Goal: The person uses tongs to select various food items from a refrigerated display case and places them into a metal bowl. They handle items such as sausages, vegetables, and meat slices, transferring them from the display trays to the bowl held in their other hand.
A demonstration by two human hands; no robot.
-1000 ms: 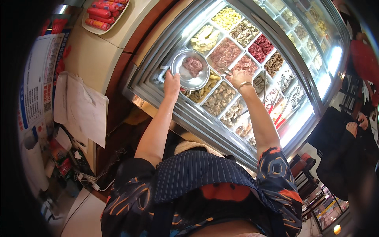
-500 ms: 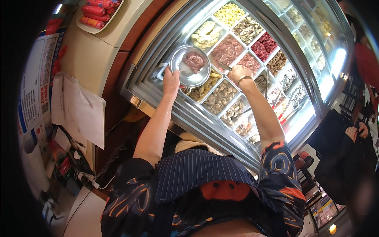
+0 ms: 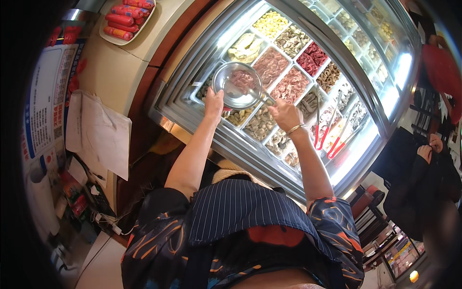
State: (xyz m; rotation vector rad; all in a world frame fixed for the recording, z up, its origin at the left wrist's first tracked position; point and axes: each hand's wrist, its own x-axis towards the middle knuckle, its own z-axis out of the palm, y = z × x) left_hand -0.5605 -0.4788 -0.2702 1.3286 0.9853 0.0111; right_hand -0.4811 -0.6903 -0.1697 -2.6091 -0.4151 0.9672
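Note:
A round steel bowl (image 3: 222, 83) hangs over the near left corner of the refrigerated display case, with slices of raw meat (image 3: 243, 81) inside. My left hand (image 3: 213, 103) is closed on the bowl's left rim. To the right, my right hand (image 3: 286, 115) grips a metal utensil (image 3: 267, 99) that looks like tongs, its tip at the bowl's right edge. Just beyond the bowl, pans of sliced pink meat (image 3: 290, 85) lie in the case. A pan of mushrooms (image 3: 260, 123) sits below and left of my right hand.
Red-handled tongs (image 3: 325, 132) rest across pans on the case's right. A metal frame (image 3: 337, 45) crosses its far side. At left, a white tray (image 3: 129, 40) of red-wrapped sausages stands on the counter, with papers (image 3: 98, 132) nearer me. Another person's hands (image 3: 427, 149) show at right.
My right hand has drawn back from the pink meat pan toward me, bringing the utensil to the bowl's edge. The bowl has shifted slightly right and nearer.

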